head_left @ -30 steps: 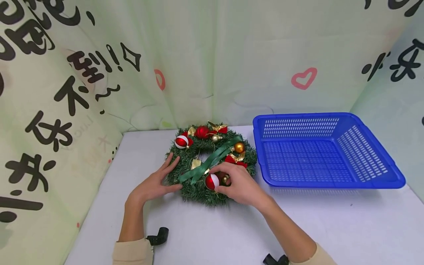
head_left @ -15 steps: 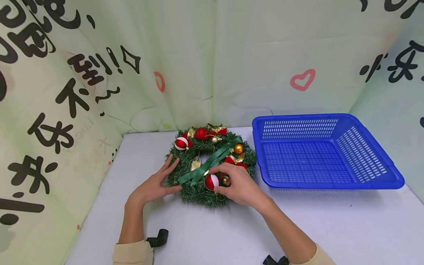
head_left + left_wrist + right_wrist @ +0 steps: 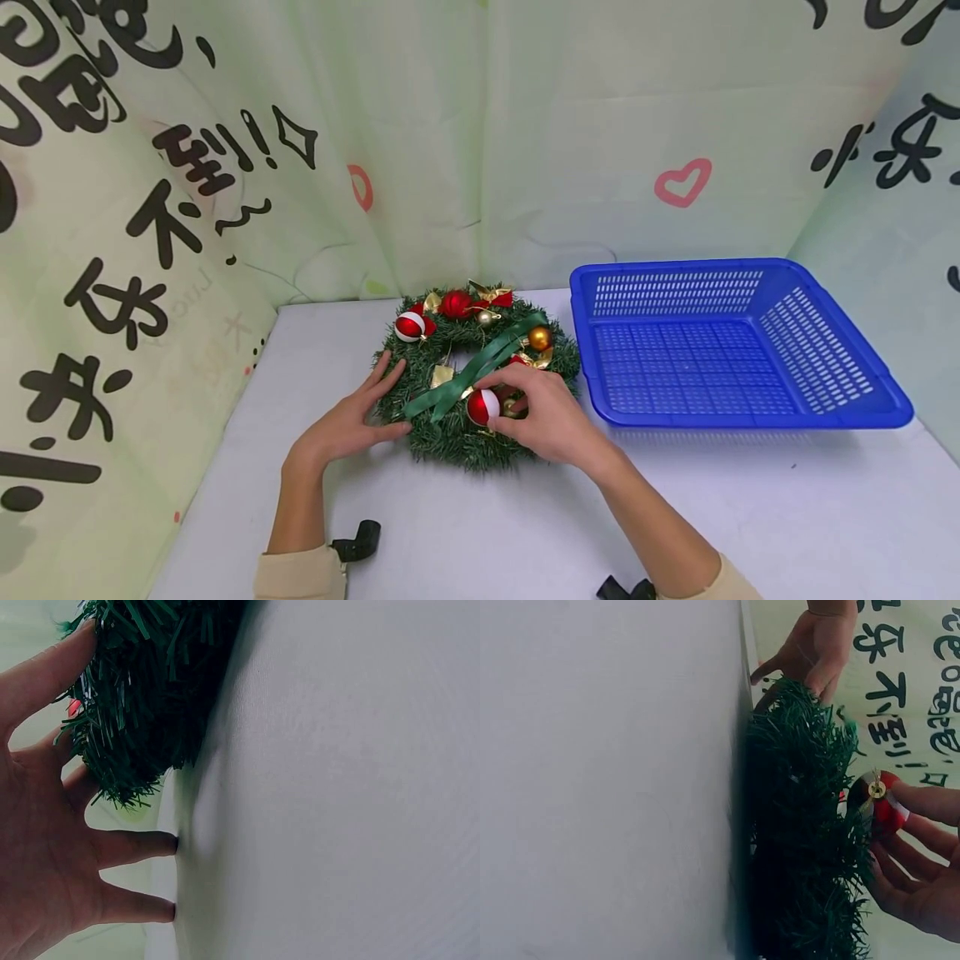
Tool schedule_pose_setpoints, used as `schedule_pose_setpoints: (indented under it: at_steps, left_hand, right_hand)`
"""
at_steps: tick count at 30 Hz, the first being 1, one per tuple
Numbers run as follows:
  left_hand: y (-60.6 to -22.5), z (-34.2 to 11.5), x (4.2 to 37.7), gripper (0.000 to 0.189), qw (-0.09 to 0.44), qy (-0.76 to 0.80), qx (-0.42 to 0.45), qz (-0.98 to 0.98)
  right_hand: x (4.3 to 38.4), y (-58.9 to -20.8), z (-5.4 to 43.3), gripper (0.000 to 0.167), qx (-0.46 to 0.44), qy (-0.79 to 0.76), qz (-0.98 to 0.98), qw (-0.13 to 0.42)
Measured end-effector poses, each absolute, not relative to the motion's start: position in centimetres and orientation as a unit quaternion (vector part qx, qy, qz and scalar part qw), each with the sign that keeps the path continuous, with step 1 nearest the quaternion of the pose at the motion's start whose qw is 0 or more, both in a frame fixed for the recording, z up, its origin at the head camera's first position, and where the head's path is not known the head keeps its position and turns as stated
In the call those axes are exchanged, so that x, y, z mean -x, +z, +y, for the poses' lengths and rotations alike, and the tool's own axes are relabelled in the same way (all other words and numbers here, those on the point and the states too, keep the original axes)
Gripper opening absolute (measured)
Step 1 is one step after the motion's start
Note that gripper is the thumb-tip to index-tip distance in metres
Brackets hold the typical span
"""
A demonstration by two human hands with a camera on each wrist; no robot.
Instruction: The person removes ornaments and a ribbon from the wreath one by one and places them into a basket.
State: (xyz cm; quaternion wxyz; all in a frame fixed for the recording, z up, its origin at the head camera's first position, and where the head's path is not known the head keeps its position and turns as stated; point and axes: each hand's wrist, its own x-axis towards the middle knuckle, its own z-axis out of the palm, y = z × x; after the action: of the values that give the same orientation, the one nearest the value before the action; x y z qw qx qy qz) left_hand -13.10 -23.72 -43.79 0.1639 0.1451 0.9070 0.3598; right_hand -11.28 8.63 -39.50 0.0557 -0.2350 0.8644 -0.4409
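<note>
A green tinsel wreath (image 3: pixel 468 450) lies on the table, dressed with baubles, red and gold bows and a green ribbon (image 3: pixel 491 357) across its middle. At its front, my right hand (image 3: pixel 546 412) pinches a red and white bauble (image 3: pixel 482 407) between thumb and fingers. The right wrist view shows this bauble (image 3: pixel 891 814) with its gold cap, at the wreath's upper surface. My left hand (image 3: pixel 352 425) rests at the wreath's left edge, fingers spread. In the left wrist view, two fingers of the left hand (image 3: pixel 41 832) reach down to the tabletop.
A blue plastic basket (image 3: pixel 675 367) with slotted sides stands right of the wreath. Fabric curtains (image 3: pixel 555 142) with black writing and pink hearts surround the white table (image 3: pixel 480 525) at the back and sides. Black wrist mounts (image 3: pixel 357 542) stick out near both sleeves.
My right hand has shifted the red and white bauble very slightly up and to the right. The left hand stays at the wreath's edge.
</note>
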Motion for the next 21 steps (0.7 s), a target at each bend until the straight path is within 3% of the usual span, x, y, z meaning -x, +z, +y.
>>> schedule_pose_setpoints:
  at_steps: [21]
  left_hand:
    - [-43.88,-23.84,13.15,0.096,0.162,0.363,-0.146,0.906]
  right_hand:
    - [11.59,-38.88,9.52,0.044,0.22,-0.448,0.866,0.045]
